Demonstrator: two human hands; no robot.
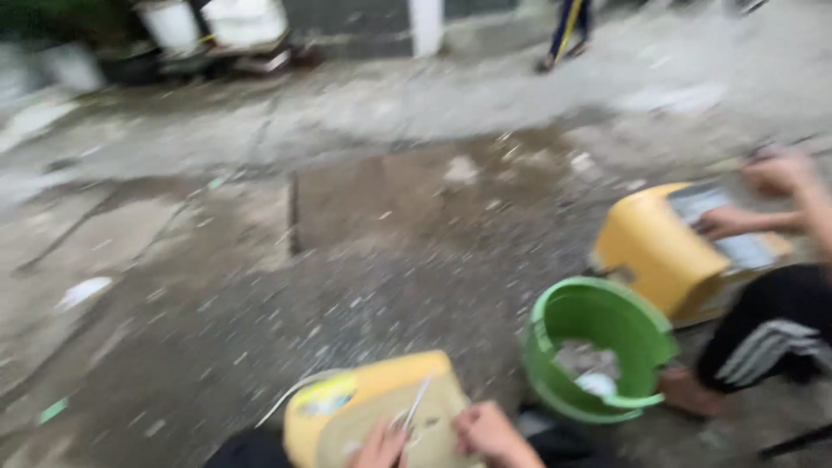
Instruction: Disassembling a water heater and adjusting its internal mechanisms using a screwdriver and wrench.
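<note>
The work in hand looks like cutting or scraping something small on the pale board set over a yellow plastic container (364, 400) at the bottom edge of the view; the left hand (380, 447) presses down on the board beside a thin, light-coloured blade or strip (417, 402), its fingers curled, though blur hides whether it grips the strip; the right hand (487, 433) is closed in a loose fist just beside it, and what it holds cannot be told. Any next stroke calls for a steady board and fingers kept off the edge. To the right stands a round green plastic tub (598, 347), holding a few pale pieces in its bottom; beyond it another person's hands (745, 208) work on a second yellow container (663, 247) on the wet concrete floor (364, 225).
</note>
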